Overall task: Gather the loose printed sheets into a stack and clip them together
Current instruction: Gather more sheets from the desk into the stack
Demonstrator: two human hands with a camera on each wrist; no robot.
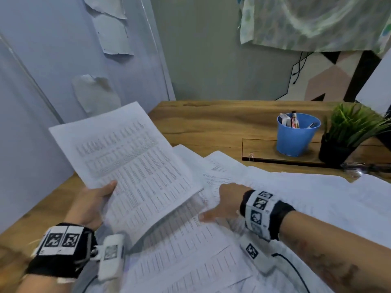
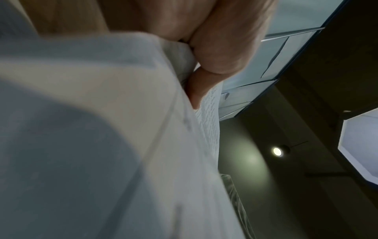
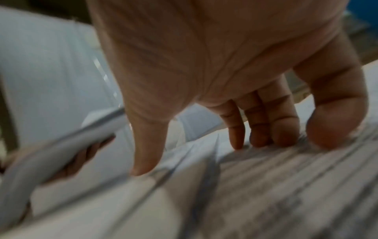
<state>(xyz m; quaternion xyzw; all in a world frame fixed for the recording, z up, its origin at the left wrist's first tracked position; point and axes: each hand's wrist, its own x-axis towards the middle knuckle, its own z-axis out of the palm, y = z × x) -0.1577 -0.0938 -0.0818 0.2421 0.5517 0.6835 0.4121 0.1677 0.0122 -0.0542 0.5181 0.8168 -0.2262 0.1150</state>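
My left hand (image 1: 95, 199) holds a small stack of printed sheets (image 1: 131, 168) raised off the desk, thumb on top and fingers under it. In the left wrist view the thumb (image 2: 206, 84) pinches the stack's edge (image 2: 208, 129). My right hand (image 1: 222, 206) lies on the loose printed sheets (image 1: 190, 246) spread over the desk, fingertips (image 3: 280, 134) and thumb pressing the paper. In the right wrist view the held stack (image 3: 61, 145) shows at the left. A small metal clip (image 1: 251, 155) stands on the desk's raised shelf.
A blue cup (image 1: 296, 134) with pens and a potted plant (image 1: 347, 132) stand on the shelf (image 1: 260, 149) at back right. Glasses (image 1: 357, 168) lie by the papers. A pale wall panel (image 1: 42, 102) rises at the left. The wooden desk (image 1: 211, 123) shows behind the sheets.
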